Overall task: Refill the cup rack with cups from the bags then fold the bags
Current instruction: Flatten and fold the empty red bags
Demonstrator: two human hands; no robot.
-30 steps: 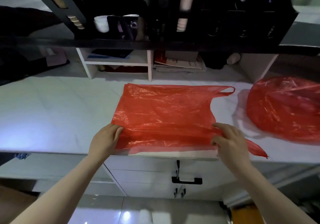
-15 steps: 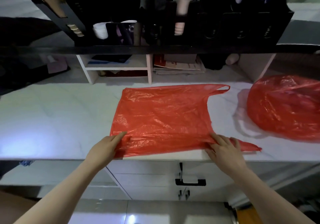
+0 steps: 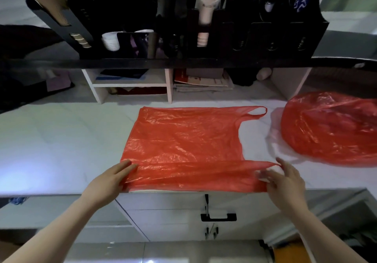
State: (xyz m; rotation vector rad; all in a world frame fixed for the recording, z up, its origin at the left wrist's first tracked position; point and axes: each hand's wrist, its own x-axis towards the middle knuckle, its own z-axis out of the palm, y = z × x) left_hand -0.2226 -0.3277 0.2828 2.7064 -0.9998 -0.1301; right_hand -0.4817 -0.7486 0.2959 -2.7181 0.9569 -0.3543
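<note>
Head view: flat red bag (image 3: 183,140) lies mid-desk (image 3: 61,140), its near edge raised and taut between both hands. Left hand (image 3: 108,183) pinches the near-left corner. Right hand (image 3: 287,185), fingers (image 3: 284,165) blurred, pinches the near handle strap. Thin crinkled film, probably weightless, slippery and limp; best held by the corners. Rumpled second bag (image 3: 330,128) sits far right.

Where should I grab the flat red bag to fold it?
Pinch the flat red bag along its near edge, bottom corner on the left, handle strap on the right, coming from the front. It lies flat, and that edge reaches the counter lip, probably easiest to lift.
</note>
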